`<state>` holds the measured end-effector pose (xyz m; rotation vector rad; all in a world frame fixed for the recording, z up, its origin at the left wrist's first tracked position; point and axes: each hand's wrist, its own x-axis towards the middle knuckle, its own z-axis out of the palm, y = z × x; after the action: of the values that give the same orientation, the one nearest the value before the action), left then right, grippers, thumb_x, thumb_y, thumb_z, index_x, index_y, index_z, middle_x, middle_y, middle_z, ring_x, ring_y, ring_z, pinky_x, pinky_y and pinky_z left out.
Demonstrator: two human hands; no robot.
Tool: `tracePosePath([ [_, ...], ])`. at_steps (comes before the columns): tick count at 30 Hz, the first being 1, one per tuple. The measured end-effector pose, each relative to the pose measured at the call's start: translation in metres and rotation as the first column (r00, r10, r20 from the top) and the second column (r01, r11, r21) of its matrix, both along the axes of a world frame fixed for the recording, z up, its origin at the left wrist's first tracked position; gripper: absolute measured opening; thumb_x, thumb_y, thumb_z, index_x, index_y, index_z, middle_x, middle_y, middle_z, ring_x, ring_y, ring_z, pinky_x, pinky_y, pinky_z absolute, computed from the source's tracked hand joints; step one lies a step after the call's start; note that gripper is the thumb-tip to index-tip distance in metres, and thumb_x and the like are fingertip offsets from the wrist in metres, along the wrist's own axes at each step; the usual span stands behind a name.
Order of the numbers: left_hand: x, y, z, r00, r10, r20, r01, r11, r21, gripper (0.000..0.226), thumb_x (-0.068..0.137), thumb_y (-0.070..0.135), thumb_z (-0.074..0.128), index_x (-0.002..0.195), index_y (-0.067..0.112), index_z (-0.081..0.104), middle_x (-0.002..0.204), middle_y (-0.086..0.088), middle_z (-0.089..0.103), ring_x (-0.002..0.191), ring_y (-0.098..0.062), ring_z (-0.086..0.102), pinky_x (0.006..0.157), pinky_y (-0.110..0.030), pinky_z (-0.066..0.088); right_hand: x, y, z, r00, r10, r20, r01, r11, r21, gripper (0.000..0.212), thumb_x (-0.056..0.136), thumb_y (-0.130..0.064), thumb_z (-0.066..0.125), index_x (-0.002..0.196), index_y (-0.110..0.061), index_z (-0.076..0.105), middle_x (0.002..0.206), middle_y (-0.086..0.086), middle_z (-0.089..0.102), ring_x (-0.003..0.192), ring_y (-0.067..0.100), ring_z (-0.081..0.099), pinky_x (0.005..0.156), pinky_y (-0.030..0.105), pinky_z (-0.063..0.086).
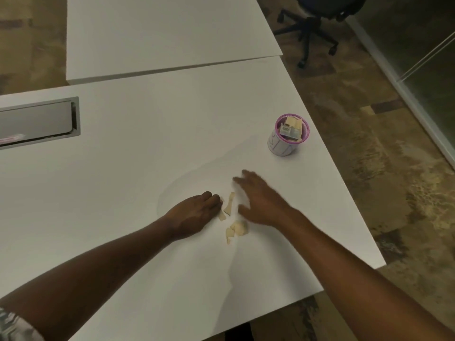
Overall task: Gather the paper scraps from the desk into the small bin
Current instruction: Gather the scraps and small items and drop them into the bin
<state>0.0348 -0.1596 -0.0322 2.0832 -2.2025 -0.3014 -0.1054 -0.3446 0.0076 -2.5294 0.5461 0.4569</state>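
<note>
Left hand (197, 212) curled, fingertips against the tan paper scraps (232, 217); right hand (258, 200) spread flat, blurred, just right of them. Scraps lie loose between both — cup inward, pinch the lot, then carry far-right to the purple-rimmed bin (288, 135), already part-filled.
</note>
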Motion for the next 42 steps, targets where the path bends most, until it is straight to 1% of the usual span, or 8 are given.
tracePosePath([
  [3, 0.000, -0.002, 0.003, 1.000, 0.009, -0.007, -0.009, 1.000, 0.009, 0.056, 0.097, 0.012, 0.015, 0.113, -0.006, 0.065, 0.102, -0.017, 0.062, 0.082, -0.032, 0.057, 0.064, -0.046, 0.052, -0.015, 0.020, -0.020, 0.991, 0.114, -0.077, -0.111, 0.993, 0.037, 0.093, 0.087, -0.037, 0.065, 0.159, -0.026, 0.008, 0.167, 0.010, -0.012, 0.153, 0.033, -0.012, 0.125, 0.047, 0.012],
  [8, -0.005, 0.001, -0.004, 0.993, 0.097, -0.065, -0.095, 0.995, 0.043, 0.035, 0.102, 0.012, 0.036, 0.123, -0.001, 0.060, 0.108, -0.012, 0.059, 0.089, -0.028, 0.056, 0.066, -0.037, 0.050, -0.046, 0.052, -0.031, 0.973, 0.225, -0.061, -0.228, 0.973, -0.043, 0.092, 0.086, -0.033, 0.060, 0.159, -0.025, 0.006, 0.167, 0.010, -0.014, 0.153, 0.034, -0.011, 0.117, 0.042, 0.028],
  [13, -0.010, 0.008, -0.009, 0.981, 0.180, -0.067, -0.166, 0.969, 0.181, 0.075, 0.098, 0.034, -0.009, 0.155, 0.000, 0.025, 0.152, -0.013, 0.039, 0.121, -0.028, 0.051, 0.098, -0.035, 0.046, -0.055, 0.066, -0.031, 0.967, 0.238, -0.088, -0.248, 0.960, -0.127, 0.075, 0.093, 0.004, 0.031, 0.160, -0.017, 0.005, 0.167, 0.011, -0.011, 0.154, 0.033, -0.006, 0.090, 0.039, 0.052],
  [18, -0.009, 0.007, 0.000, 1.000, 0.029, 0.007, -0.029, 0.999, 0.027, 0.049, 0.100, 0.010, 0.020, 0.110, -0.006, 0.066, 0.116, -0.022, 0.063, 0.088, -0.033, 0.059, 0.067, -0.044, 0.054, -0.053, 0.068, -0.032, 0.978, 0.204, -0.049, -0.209, 0.958, -0.194, 0.058, 0.098, 0.001, 0.034, 0.154, -0.005, 0.024, 0.162, 0.015, 0.022, 0.149, 0.038, 0.022, 0.098, 0.045, 0.052],
  [24, -0.009, 0.005, 0.000, 0.999, 0.035, 0.019, -0.035, 0.999, 0.005, 0.053, 0.097, 0.009, 0.022, 0.130, -0.009, 0.059, 0.112, -0.017, 0.065, 0.084, -0.029, 0.061, 0.063, -0.036, 0.053, -0.044, 0.068, -0.030, 0.977, 0.202, 0.064, -0.173, 0.936, -0.305, 0.027, 0.091, 0.000, 0.045, 0.114, -0.010, 0.055, 0.115, 0.006, 0.055, 0.100, 0.027, 0.050, 0.055, 0.037, 0.042],
  [34, -0.012, -0.004, -0.004, 0.972, 0.187, -0.143, -0.194, 0.980, -0.042, 0.031, 0.081, 0.002, 0.027, 0.086, 0.008, 0.056, 0.090, -0.010, 0.054, 0.080, -0.028, 0.050, 0.058, -0.042, 0.044, -0.036, 0.060, -0.029, 0.966, -0.127, 0.223, 0.159, 0.979, -0.129, 0.018, 0.089, -0.002, 0.052, 0.095, -0.013, 0.064, 0.094, 0.003, 0.061, 0.087, 0.023, 0.054, 0.065, 0.035, 0.042],
  [37, -0.013, -0.008, -0.006, 0.840, 0.419, -0.345, -0.425, 0.903, 0.061, 0.021, 0.089, 0.000, 0.044, 0.093, 0.011, 0.061, 0.095, -0.004, 0.058, 0.089, -0.025, 0.054, 0.068, -0.036, 0.045, -0.034, 0.054, -0.023, 0.853, -0.466, 0.234, 0.440, 0.884, 0.157, 0.014, 0.086, -0.007, 0.060, 0.084, -0.016, 0.069, 0.084, -0.004, 0.067, 0.080, 0.015, 0.060, 0.071, 0.028, 0.047],
  [42, -0.011, -0.021, 0.006, 0.313, 0.705, -0.637, -0.724, 0.611, 0.320, 0.016, 0.088, 0.009, 0.060, 0.083, 0.019, 0.071, 0.083, 0.008, 0.070, 0.079, -0.007, 0.063, 0.070, -0.025, 0.046, -0.035, 0.036, -0.015, 0.624, -0.777, 0.086, 0.668, 0.588, 0.456, 0.007, 0.084, -0.017, 0.072, 0.079, -0.022, 0.073, 0.074, -0.008, 0.075, 0.073, 0.006, 0.070, 0.073, 0.023, 0.054],
])
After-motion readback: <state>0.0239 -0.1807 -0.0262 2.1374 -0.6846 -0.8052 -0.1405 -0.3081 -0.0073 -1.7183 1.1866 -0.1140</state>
